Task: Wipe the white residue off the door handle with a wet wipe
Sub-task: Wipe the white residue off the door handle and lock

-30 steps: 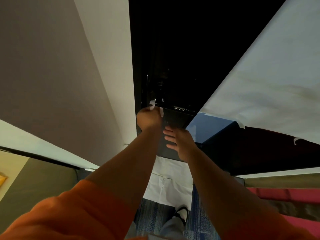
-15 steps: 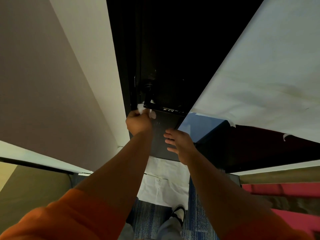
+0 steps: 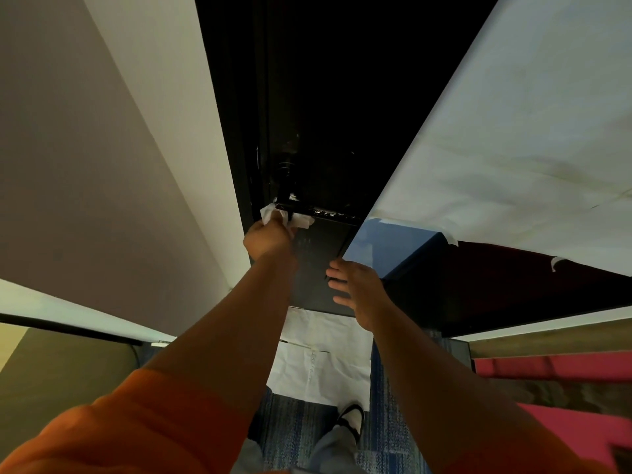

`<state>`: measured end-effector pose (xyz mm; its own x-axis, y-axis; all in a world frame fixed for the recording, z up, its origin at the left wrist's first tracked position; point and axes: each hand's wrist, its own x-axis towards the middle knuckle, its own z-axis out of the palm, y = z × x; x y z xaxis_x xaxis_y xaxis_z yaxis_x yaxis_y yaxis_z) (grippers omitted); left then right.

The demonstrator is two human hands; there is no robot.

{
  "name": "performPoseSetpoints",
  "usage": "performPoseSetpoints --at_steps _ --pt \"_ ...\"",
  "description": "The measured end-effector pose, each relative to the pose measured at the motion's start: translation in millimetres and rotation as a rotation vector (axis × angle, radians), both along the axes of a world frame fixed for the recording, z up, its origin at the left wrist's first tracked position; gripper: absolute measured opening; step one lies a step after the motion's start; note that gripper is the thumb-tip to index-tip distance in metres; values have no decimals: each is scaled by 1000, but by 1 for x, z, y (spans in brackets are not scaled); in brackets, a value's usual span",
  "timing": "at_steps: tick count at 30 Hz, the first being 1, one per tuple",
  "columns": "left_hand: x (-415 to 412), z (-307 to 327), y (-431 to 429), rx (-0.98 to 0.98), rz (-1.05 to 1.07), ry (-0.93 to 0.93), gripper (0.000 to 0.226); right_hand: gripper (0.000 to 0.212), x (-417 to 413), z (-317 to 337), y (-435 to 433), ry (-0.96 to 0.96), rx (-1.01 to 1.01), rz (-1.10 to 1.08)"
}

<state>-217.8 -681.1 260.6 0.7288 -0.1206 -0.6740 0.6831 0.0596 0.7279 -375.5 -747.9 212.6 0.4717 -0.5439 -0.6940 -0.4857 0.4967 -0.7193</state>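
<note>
Left hand (image 3: 268, 238) grips the wet wipe (image 3: 302, 221) at the door handle (image 3: 328, 212)'s left end, mid-frame; right hand (image 3: 355, 285) rests open on the black door (image 3: 318, 261). Wall (image 3: 164, 131) crowds left, paper-covered panel (image 3: 513, 148) right.

1. Door handle (image 3: 328, 212): dark metal, glossy, flecked with white residue.
2. Wet wipe (image 3: 269, 213): white, soft, crumpled fabric.
3. Door (image 3: 321, 248): black, smooth, slight sheen.
4. Carpet (image 3: 290, 429): blue, ribbed woven pile.
5. Floor sheet (image 3: 325, 367): white paper, creased.
6. Sleeve (image 3: 136, 422): orange matt cloth.
</note>
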Motion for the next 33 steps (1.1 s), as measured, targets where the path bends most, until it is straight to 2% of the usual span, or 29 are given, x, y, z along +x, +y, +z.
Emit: performPoseSetpoints --at_steps 2,5,8,11,13,15,16,19,21,22,23,25,28,30,33 --pt "-3 0 2 28 1 -61 22 39 -2 -1 -1 -7 10 2" --pt "0 -4 1 40 19 -46 17 39 -5 -4 -1 0 11 5" --pt "3 -3 1 12 21 48 38 44 -5 -7 -2 14 -4 6" --pt "13 1 -7 -79 -19 191 45 44 -7 -7 -3 29 -14 6" --pt "26 6 -12 3 -29 200 50 44 -8 -8 -4 36 -10 -3" --pt "30 16 -16 150 -207 136 50 44 -10 -7 -5 42 -1 0" --pt "28 10 -16 122 -239 109 47 44 -11 -7 -6 43 5 4" --pt "22 -4 -16 -49 -34 220 30 42 -12 -6 -8 46 14 -2" --pt "23 -7 -19 40 -30 240 42 42 -13 -5 -10 51 11 -13" --pt "23 -8 -20 142 -133 153 50 41 -13 -6 -11 52 10 -14" --pt "28 -9 -21 109 -89 124 51 42 -14 -6 -12 48 14 -11" --pt "23 -6 -14 -179 127 155 44 43 -14 -8 -12 33 26 0" --pt "9 -5 -10 -149 98 70 38 40 -12 -9 -13 43 13 -8" --pt "13 -5 -8 -132 51 51 25 39 -8 -8 -13 43 13 -13" --pt "32 -17 -14 -105 -87 143 7 37 -4 -3 -16 48 17 -24"
